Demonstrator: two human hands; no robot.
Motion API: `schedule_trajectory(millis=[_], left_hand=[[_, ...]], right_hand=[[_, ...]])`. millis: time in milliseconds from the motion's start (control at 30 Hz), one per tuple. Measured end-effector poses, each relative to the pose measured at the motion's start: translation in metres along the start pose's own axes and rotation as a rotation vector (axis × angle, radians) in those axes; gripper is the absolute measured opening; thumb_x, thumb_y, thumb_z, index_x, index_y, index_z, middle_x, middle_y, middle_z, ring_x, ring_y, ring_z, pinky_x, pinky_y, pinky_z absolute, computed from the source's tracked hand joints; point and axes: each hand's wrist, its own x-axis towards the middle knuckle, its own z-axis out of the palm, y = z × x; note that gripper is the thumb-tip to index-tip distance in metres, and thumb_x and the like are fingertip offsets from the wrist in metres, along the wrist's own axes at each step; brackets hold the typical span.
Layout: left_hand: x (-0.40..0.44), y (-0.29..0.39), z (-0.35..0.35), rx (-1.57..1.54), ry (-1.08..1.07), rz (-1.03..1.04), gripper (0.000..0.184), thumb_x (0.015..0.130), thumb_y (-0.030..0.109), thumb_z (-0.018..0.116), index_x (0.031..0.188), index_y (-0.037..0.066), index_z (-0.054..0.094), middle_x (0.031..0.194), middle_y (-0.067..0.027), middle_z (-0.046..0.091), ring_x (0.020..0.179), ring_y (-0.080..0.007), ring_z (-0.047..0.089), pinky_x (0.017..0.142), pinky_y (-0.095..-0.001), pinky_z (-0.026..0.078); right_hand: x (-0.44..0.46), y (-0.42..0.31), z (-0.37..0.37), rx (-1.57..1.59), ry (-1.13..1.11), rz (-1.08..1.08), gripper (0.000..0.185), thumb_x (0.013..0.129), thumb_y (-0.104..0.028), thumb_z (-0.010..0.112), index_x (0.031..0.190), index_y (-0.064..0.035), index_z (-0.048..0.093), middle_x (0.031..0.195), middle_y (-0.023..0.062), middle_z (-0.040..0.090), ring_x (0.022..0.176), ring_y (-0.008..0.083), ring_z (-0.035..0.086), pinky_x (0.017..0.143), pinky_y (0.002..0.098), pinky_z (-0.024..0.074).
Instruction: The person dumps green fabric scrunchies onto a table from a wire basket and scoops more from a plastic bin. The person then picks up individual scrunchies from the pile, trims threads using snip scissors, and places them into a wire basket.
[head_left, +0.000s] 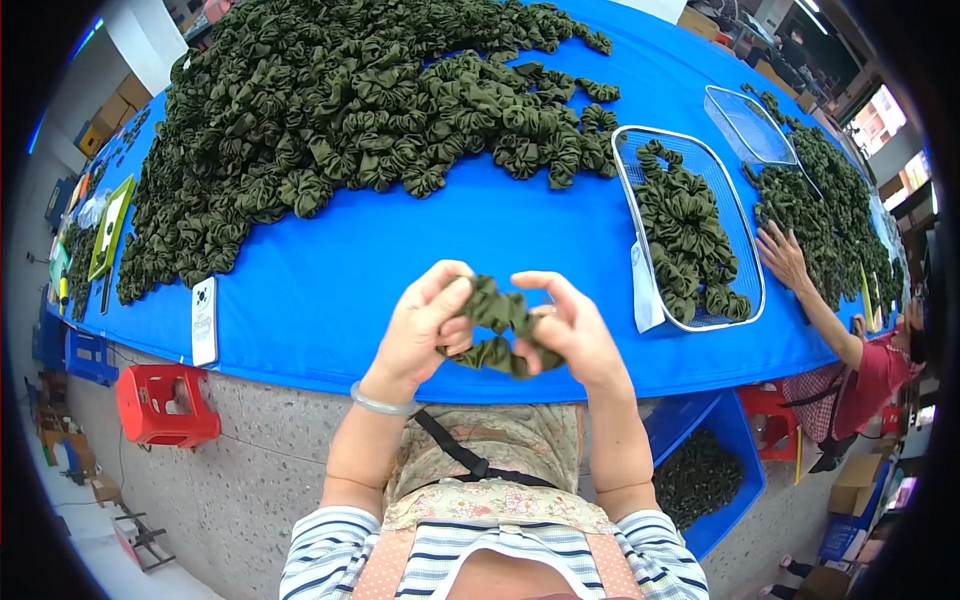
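Blue-covered table (pixel 430 240): fills most of the view, its near edge passing below the wearer's hands. Pile of dark green scrunchies (pixel 330 120): heaped on the table at 11 o'clock. Co-worker (pixel 850 395): at 3 o'clock, 1 arm extended across the tabletop, the hand just beside the mesh basket. Blue bin (pixel 725 415): at 4 o'clock, below table level, dark pieces inside. Mesh basket (pixel 742 240): at 2 o'clock, holding several scrunchies.

Left hand (pixel 430 320): forearm rising from 7 o'clock, bangle (pixel 382 402) at the wrist; fingers curled, thumb pressed against the index finger, pinching the ring's 10 o'clock side. Right hand (pixel 568 335): forearm rising from 5 o'clock; index finger bent and pointing toward 9 o'clock, thumb and lower fingers gripping the ring's 4 o'clock side.

Held scrunchie (pixel 494 306): 1 ring, dark green, suspended between the 2 hands above the table's near edge, its centre open.
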Motion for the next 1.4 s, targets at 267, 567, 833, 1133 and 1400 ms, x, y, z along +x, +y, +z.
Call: schedule_trajectory(millis=[267,567,833,1133,1400], left_hand=[[0.024,0.011,-0.029,0.073,-0.168,-0.072,0.033,0.091,0.02,0.058,0.117,0.005,0.046,0.08,-0.0011,0.057,0.061,-0.0061,0.048,0.051,-0.02,0.037],[0.157,0.015,-0.086,1.759,0.477,0.92,0.031,0.069,0.012,0.073,0.097,0.006,0.06,0.096,-0.0086,0.057,0.092,-0.0276,0.053,0.078,-0.038,0.045],[0.143,0.018,-0.097,0.491,0.319,0.321,0.016,0.091,0.016,0.057,0.099,0.003,0.058,0.093,-0.0023,0.064,0.08,-0.009,0.055,0.068,-0.0258,0.042],[0.03,-0.039,-0.022,-0.203,-0.143,0.188,0.032,0.092,0.022,0.055,0.118,0.004,0.05,0.11,-0.0081,0.059,0.105,-0.0197,0.055,0.095,-0.0378,0.043],[0.019,-0.058,-0.02,0.032,-0.045,0.172,0.028,0.095,0.026,0.049,0.112,0.003,0.051,0.108,-0.0062,0.058,0.102,-0.0167,0.054,0.092,-0.0353,0.042]], right_hand=[[0.004,-0.005,-0.037,-0.085,0.224,-0.109,0.014,0.084,-0.012,0.067,0.077,-0.0022,0.059,0.058,-0.0044,0.048,0.047,0.0011,0.036,0.041,0.0191,0.0264],[-0.013,-0.074,-0.094,-1.146,1.001,-0.706,0.024,0.081,-0.006,0.066,0.102,0.0024,0.062,0.106,0.0127,0.061,0.1,0.0229,0.057,0.09,0.0323,0.0433],[-0.019,-0.019,-0.072,-0.691,0.806,-0.607,0.015,0.086,-0.004,0.059,0.101,0.0009,0.062,0.098,0.0059,0.061,0.089,0.0124,0.056,0.08,0.0243,0.0443],[0.021,0.024,-0.01,-0.1,0.281,-0.301,0.044,0.086,-0.018,0.066,0.121,0.0032,0.051,0.108,0.0079,0.059,0.094,0.012,0.056,0.078,0.0241,0.0476],[0.019,0.029,-0.003,-0.134,0.218,-0.236,0.031,0.087,-0.012,0.062,0.112,0.0041,0.052,0.095,0.0086,0.063,0.084,0.0114,0.06,0.073,0.0246,0.0495]])
